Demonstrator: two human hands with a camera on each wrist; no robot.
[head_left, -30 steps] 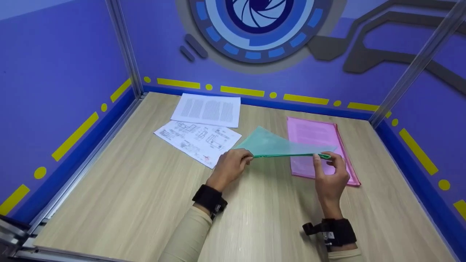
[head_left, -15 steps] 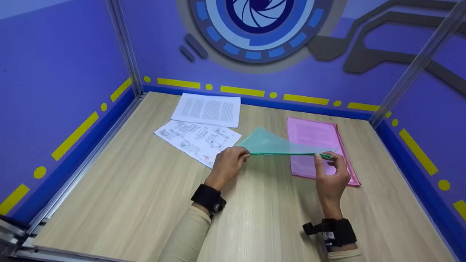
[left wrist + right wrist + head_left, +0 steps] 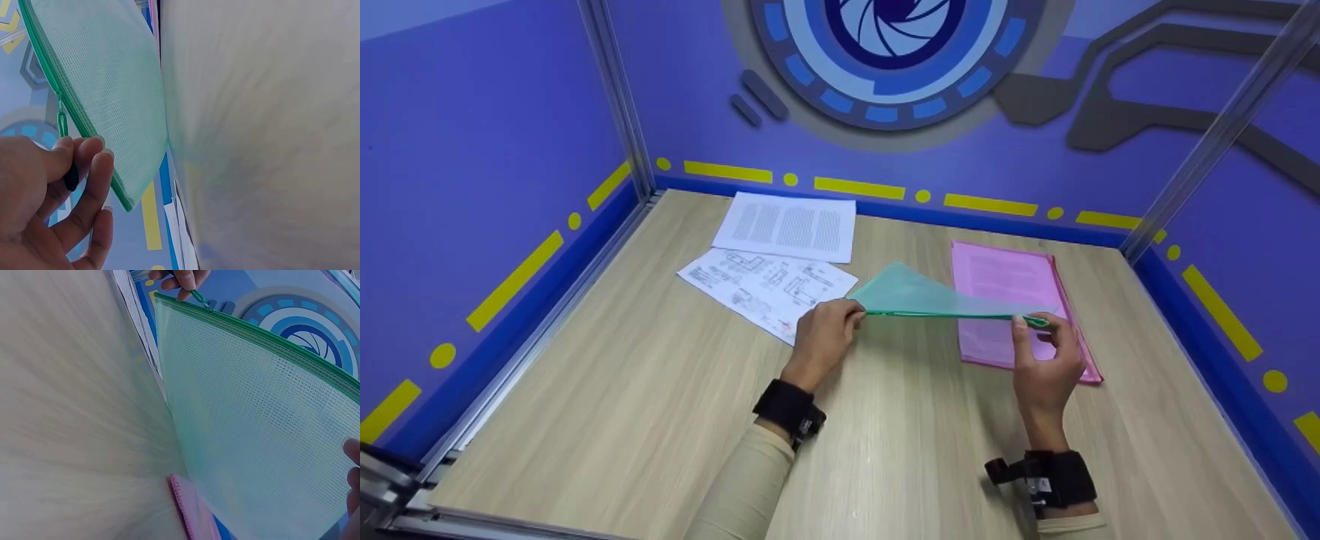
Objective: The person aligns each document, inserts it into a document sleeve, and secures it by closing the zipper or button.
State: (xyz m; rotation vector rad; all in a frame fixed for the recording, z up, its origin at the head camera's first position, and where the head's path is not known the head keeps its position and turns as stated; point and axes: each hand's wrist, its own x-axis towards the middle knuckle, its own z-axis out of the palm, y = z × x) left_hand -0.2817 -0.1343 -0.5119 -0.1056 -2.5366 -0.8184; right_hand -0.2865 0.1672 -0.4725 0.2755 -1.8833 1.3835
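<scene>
A translucent green mesh zipper pouch (image 3: 907, 289) stands tilted over the table, its zipper edge (image 3: 270, 340) up and stretched between both hands. My left hand (image 3: 825, 334) pinches the green zipper pull (image 3: 62, 122) between thumb and forefinger; a dark tip pokes out below the thumb. The slider (image 3: 59, 101) sits near the left end of the zipper. With thumb and fingers, my right hand (image 3: 1046, 375) grips the pouch by the right end of its zipper edge. Through the mesh, the pouch looks flat.
Behind my right hand lies a pink zipper pouch (image 3: 986, 337) with a printed sheet inside. At the back left, a text page (image 3: 787, 225) overlaps a sheet of technical drawings (image 3: 765, 292). Blue panels (image 3: 885, 165) wall in the wooden table (image 3: 660, 420).
My left hand has moved a little left and away from me with the zipper pull, along the zipper edge. My right hand shifts slightly right and keeps its grip.
</scene>
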